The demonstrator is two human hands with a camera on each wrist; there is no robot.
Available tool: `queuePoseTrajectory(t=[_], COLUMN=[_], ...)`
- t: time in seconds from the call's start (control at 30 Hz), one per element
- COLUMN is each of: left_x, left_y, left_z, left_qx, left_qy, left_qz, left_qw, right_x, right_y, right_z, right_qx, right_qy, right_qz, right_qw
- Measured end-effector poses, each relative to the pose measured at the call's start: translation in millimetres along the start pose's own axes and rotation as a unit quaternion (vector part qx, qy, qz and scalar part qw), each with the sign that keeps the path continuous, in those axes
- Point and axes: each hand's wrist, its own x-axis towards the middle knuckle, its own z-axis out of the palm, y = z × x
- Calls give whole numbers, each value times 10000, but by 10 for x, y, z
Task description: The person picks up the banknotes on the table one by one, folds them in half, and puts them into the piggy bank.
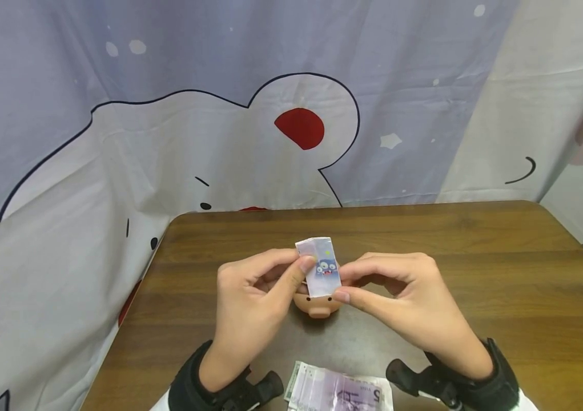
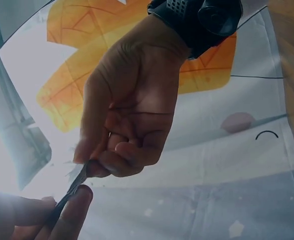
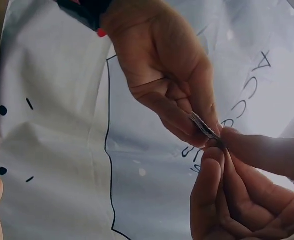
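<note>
A small folded pale-lavender banknote with a blue cartoon face is held up between both hands. My left hand pinches its left edge, thumb in front. At its lower right edge, my right hand pinches it between thumb and fingers. Both wrist views show the folded note edge-on as a thin layered strip between the fingertips. Just behind and below it stands a peach piggy bank, its snout and eyes showing and its top hidden by the note and fingers.
A loose stack of purple and green banknotes lies at the front of the wooden table, between the wrists. Beyond the table hangs a printed curtain. Black wrist straps with cameras sit low, close to the notes.
</note>
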Motion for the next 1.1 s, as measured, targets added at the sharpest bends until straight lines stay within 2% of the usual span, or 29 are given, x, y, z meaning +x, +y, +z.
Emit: queuePoseTrajectory(t=[0.07,0.13,0.2,0.27,0.33,0.4,0.47,0.5,0.57,0.63,0.7,0.73,0.77,0.8,0.83,0.9,0.93,0.97,1.03,1.1], left_x=[-2,-1,2,8,12,15,19,22,27,27,24,24,25,25,25,22,18,9,-10,-26], left_y=[3,5,7,7,7,8,9,11,13,16,19,17,16,13,10,1,-4,-9,-18,-25], left_z=[2,8,21,37,51,60,63,62,61,60,63,64,65,64,60,53,50,49,52,64], left_qx=[-17,-50,33,207,406,485,381,313,158,62,-11,9,23,62,116,194,217,218,230,222], left_qy=[13,58,172,306,432,487,429,373,206,-1,-194,-238,-266,-281,-293,-314,-350,-419,-577,-717], left_qz=[22,130,385,695,988,1168,1196,1169,1058,918,792,775,757,739,700,596,554,480,428,484], left_qw=[10000,9999,9991,9969,9933,9908,9912,9919,9940,9958,9967,9967,9968,9968,9970,9975,9976,9977,9972,9960], right_x=[-3,2,17,52,96,141,178,193,212,220,221,219,211,200,183,133,103,76,34,16], right_y=[-16,-22,-14,4,24,41,50,54,63,68,73,76,75,75,72,55,49,46,46,52], right_z=[1,19,53,99,149,207,257,280,316,335,344,343,335,322,303,250,212,175,117,79], right_qx=[47,132,235,107,-299,-909,-1512,-1738,-2046,-2343,-2591,-2616,-2558,-2345,-1958,-846,-190,465,1479,1921], right_qy=[89,246,463,681,903,1195,1477,1585,1739,1874,1957,1947,1889,1754,1537,1120,968,876,782,737], right_qz=[-14,-200,-635,-1338,-2158,-2895,-3420,-3611,-3835,-3915,-3923,-3902,-3818,-3681,-3435,-2640,-2127,-1614,-809,-412], right_qw=[9999,9994,9966,9886,9718,9453,9156,9024,8836,8699,8606,8610,8678,8825,9056,9543,9721,9819,9826,9777])
